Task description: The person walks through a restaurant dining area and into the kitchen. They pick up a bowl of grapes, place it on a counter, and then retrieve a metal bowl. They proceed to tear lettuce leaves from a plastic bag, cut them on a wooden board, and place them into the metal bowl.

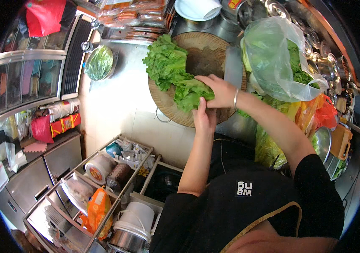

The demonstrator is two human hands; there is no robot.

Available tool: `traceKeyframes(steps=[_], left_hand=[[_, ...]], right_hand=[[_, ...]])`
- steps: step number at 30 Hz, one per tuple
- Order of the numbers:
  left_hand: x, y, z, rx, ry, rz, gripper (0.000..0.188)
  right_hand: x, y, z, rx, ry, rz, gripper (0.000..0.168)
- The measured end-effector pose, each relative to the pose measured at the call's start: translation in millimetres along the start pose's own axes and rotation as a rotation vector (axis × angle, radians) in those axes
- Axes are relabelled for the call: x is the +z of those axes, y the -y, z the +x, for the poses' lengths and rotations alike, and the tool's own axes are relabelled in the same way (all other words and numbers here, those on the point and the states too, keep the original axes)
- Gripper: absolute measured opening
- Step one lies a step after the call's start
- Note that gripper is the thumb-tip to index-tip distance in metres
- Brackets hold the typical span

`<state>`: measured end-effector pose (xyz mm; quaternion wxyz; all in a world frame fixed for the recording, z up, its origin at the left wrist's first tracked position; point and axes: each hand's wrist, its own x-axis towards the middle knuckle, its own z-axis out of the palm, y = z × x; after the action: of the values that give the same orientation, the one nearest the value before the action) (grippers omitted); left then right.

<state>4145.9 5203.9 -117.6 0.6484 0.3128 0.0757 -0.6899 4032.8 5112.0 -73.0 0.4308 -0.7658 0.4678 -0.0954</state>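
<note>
A round wooden chopping block lies before me, with leafy green lettuce over its left side. Both hands are on a bunch of lettuce leaves near the middle of the block. My left hand grips the bunch from below, thumb up against the leaves. From the right, my right hand, a bangle on its wrist, closes over the same bunch, its fingers partly hidden. A cleaver's broad metal blade rests on the block's right side; its handle is not clearly visible.
Right of the block are a clear plastic bag of greens and an orange-red bag. A bowl of greens stands left. Packaged goods fill a tray behind. A metal-framed rack holds containers at lower left.
</note>
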Motion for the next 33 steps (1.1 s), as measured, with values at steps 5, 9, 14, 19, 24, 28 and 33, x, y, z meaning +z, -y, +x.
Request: traceKeyframes(steps=[5, 9, 14, 19, 24, 28, 33], left_hand=[[12.8, 9.8, -29.6, -0.049, 0.007, 0.277, 0.053], [37.5, 25.2, -40.9, -0.066, 0.174, 0.285, 0.052], [43.8, 32.8, -34.9, -0.263, 0.353, 0.126, 0.065], [70.7, 46.2, -40.3, -0.203, 0.674, 0.02, 0.081], [73.2, 44.0, -35.4, -0.282, 0.767, -0.061, 0.095], [79.5, 46.9, -30.7, -0.262, 0.872, 0.006, 0.096], [106.4, 53.9, -31.3, -0.481, 0.699, 0.003, 0.086]], right_hand=[[-12.0, 14.0, -69.6, -0.052, -0.233, 0.418, 0.063], [-24.9, 16.8, -106.2, -0.025, -0.516, 0.623, 0.043], [-68.9, 31.0, -162.8, 0.032, -0.619, 1.277, 0.031], [-108.8, 44.2, -220.8, -0.106, -0.814, 1.674, 0.033], [-102.0, 15.2, -233.5, 0.107, -0.838, 1.357, 0.042], [-76.7, -22.3, -218.9, 0.203, -0.808, 1.14, 0.07], [-71.9, 3.4, -204.4, 0.167, -0.723, 1.175, 0.091]])
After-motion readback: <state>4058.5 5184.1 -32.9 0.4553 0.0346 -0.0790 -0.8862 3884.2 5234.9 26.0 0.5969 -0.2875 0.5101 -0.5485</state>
